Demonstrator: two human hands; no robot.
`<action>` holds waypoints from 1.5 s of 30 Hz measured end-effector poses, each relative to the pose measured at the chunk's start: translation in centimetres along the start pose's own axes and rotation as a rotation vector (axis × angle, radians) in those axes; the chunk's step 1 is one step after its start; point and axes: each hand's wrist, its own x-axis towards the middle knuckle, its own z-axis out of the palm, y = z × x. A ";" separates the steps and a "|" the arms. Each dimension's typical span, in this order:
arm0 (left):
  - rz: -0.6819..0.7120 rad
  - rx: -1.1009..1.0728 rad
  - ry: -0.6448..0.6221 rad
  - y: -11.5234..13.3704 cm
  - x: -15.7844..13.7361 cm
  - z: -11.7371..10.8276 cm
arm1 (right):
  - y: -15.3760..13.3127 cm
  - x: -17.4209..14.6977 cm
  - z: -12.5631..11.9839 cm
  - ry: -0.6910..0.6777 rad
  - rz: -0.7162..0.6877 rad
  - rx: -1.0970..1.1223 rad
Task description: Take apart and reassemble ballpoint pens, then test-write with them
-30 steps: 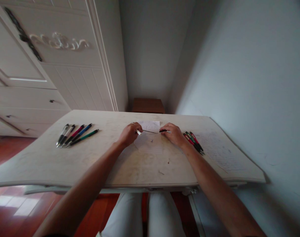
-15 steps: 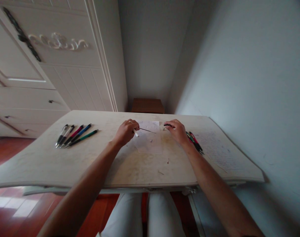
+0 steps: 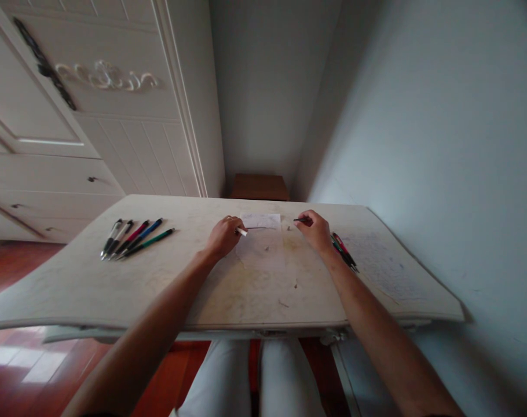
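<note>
My left hand [image 3: 227,236] is closed over the left side of a written-on sheet of paper [image 3: 263,255]. It grips a white pen barrel [image 3: 242,231], and a thin dark ink refill [image 3: 257,228] sticks out from the fingers to the right. My right hand [image 3: 314,229], to the right of the paper, pinches a small black pen part [image 3: 302,220]; its exact shape is partly hidden by the fingers. Beside my right wrist lie several pens [image 3: 345,252], green, red and black, partly covered by the forearm.
Several pens [image 3: 135,238] in white, pink, blue and green lie in a fan on the left of the table [image 3: 168,295]. Another written sheet [image 3: 380,263] lies at the right. Small scraps [image 3: 283,303] dot the tabletop. A wall stands right, a white cabinet [image 3: 116,139] left.
My right hand has shifted slightly right, away from the left hand. My left hand has moved slightly and turned, so the refill now lies more level. Both still hold their parts.
</note>
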 end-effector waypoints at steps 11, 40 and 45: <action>-0.060 0.060 -0.004 0.6 0.0 0.0 | 0.9 0.0 0.6 -0.095 -0.005 -0.097; -0.393 -0.392 0.521 0.1 1.0 -1.6 | -0.5 0.0 -0.4 0.064 0.076 0.034; -0.624 -0.814 0.663 -0.7 1.3 -2.5 | -1.7 -0.2 -0.9 0.084 0.172 0.176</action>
